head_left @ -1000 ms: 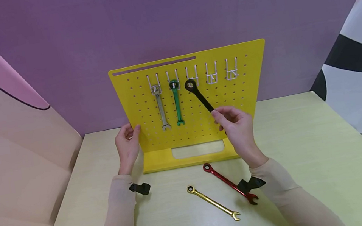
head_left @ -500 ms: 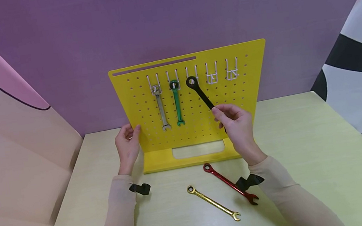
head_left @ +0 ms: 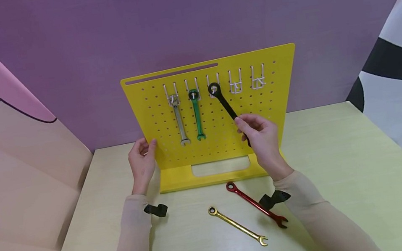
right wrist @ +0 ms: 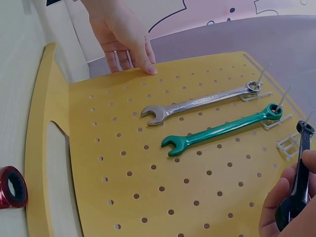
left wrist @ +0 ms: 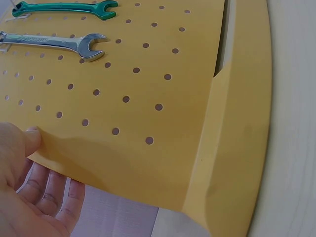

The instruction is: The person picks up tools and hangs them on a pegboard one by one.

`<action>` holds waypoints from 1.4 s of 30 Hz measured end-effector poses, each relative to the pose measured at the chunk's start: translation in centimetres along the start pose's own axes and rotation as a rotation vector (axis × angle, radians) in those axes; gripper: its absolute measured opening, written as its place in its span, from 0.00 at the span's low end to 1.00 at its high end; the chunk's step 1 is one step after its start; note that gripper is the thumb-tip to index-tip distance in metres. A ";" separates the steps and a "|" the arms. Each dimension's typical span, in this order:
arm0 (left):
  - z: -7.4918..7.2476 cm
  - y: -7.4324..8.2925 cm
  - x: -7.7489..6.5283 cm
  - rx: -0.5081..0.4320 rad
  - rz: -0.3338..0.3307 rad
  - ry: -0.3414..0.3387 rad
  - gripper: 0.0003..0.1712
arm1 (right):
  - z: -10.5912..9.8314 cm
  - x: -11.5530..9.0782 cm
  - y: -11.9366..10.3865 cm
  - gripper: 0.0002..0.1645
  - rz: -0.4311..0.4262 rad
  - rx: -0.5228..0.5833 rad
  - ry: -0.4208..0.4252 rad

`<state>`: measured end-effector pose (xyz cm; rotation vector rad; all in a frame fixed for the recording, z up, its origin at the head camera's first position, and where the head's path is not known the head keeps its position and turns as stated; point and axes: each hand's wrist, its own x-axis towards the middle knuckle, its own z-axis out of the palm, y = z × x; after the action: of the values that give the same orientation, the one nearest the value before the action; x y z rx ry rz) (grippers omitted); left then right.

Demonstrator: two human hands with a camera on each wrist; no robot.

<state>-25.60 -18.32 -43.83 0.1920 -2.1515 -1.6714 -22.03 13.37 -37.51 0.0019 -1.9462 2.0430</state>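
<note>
My right hand (head_left: 264,140) pinches a black ratcheting combination wrench (head_left: 226,105) by its lower shank. The wrench leans up to the left, and its ring end overlaps the third hook of a yellow pegboard (head_left: 175,162). In the right wrist view, the tip of that white hook (right wrist: 288,146) shows right at the ring. With the thumb in front and the fingers behind, my left hand (head_left: 142,163) holds the board's left edge. A silver wrench (head_left: 179,124) and a green wrench (head_left: 197,117) hang by their ring ends on the first two hooks.
Two more white hooks (head_left: 235,87) stick out on the board's right side. On the table (head_left: 342,157) before the board lie a red wrench (head_left: 253,202) and a gold wrench (head_left: 237,225), both slanted. A purple wall (head_left: 187,21) stands behind.
My right hand has raised the black wrench a little, and its ring end has shifted up and right onto the third hook in the head view. The left hand stays in place.
</note>
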 end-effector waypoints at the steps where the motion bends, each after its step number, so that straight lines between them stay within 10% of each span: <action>1: 0.0 -0.1 0.0 0.001 0.000 0.000 0.19 | 0.0 0.1 0.1 0.13 0.003 0.005 0.000; 27: -0.1 -0.3 0.1 -0.008 0.021 -0.013 0.20 | 0.9 1.3 2.2 0.11 0.042 0.064 -0.041; 42: -0.2 -0.4 0.2 -0.014 0.049 -0.017 0.19 | 2.7 2.2 3.9 0.15 -0.225 -0.315 -0.065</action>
<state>-25.72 -18.70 -44.13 0.1212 -2.1387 -1.6660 -25.60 11.17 -40.64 0.2084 -2.1771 1.5997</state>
